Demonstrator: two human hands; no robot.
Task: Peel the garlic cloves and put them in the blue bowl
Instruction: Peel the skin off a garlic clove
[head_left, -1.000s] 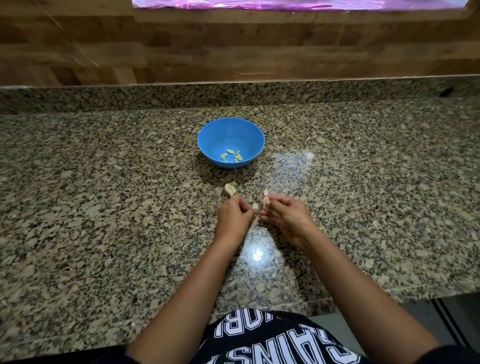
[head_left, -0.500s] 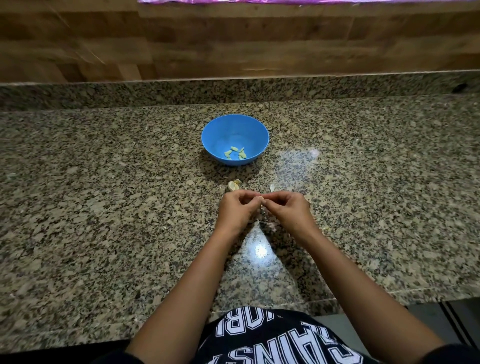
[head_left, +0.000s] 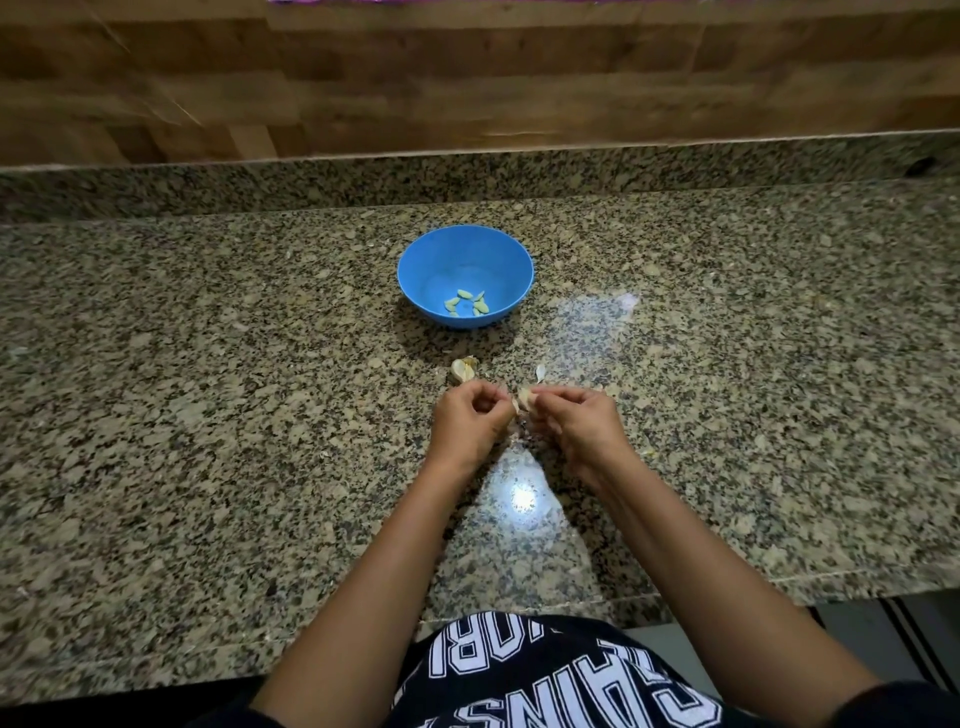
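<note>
Two hands meet low over the granite counter (head_left: 208, 415): the left hand (head_left: 470, 415), fingers curled, pinches one side of a garlic clove (head_left: 525, 400), and the right hand (head_left: 576, 421) pinches the other. Just beyond the left hand lies a garlic piece (head_left: 464, 370). Farther off, the blue bowl (head_left: 415, 260) holds several peeled cloves (head_left: 467, 304), and a skin scrap (head_left: 540, 372) lies to the right.

Just ahead of the fingers (head_left: 491, 399), a garlic piece (head_left: 463, 370) lay on the left and a bit of peel (head_left: 540, 372) on the right, with a gap of tabletop (head_left: 208, 415) between. Farther ahead, past the gap, stood the blue bowl (head_left: 431, 260). Left and right of the fingers, the tabletop gave wide room.
</note>
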